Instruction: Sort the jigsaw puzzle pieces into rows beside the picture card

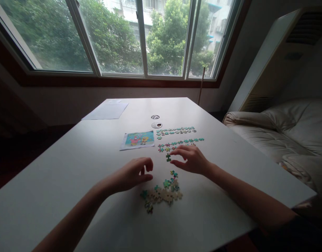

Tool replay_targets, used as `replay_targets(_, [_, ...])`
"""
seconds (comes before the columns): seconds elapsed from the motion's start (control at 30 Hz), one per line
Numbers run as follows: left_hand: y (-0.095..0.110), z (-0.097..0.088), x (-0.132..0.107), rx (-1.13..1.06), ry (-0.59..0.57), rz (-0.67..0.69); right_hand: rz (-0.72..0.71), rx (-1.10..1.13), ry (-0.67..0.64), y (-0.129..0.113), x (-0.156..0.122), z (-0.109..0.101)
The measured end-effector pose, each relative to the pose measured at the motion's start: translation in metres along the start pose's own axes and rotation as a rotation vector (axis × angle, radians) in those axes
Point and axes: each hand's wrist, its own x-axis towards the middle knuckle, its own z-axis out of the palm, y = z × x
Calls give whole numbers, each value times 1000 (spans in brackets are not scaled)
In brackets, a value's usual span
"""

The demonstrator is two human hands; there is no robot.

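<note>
The green jigsaw piece [168,157] lies flat on the table [71,168], right of the cartoon print [138,139] and nearer the person. The right hand [191,159] brackets it narrowly with thumb and forefinger; contact I cannot tell. It looks thin, light, stiff: pinch its edges. The left hand [134,173] curls loosely, seemingly empty. Left of the print lies open tabletop, edges well away.

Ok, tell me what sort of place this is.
Probably a living room in a flat: a cushioned sofa beside a white table, a wide window onto trees and apartment blocks, and loose jigsaw pieces spread on the table.
</note>
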Motion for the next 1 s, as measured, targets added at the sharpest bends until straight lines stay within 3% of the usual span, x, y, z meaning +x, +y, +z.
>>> replay_targets(0.17, [-9,-19,-16,195,-156,-136,71,2,133,16,2,-9])
replay_targets(0.43, [-8,-15,-14,289,-208,-96,61,-9,200,19,1,-14])
replay_targets(0.67, [-6,-18,-12,243,-123,-76,34,-50,181,19,2,-14])
replay_targets(0.83, [-1,-14,-9,207,-187,1,14,-42,200,21,2,-12])
replay_targets(1.0, [-5,-10,-6,234,-163,24,123,-33,40,23,2,-9])
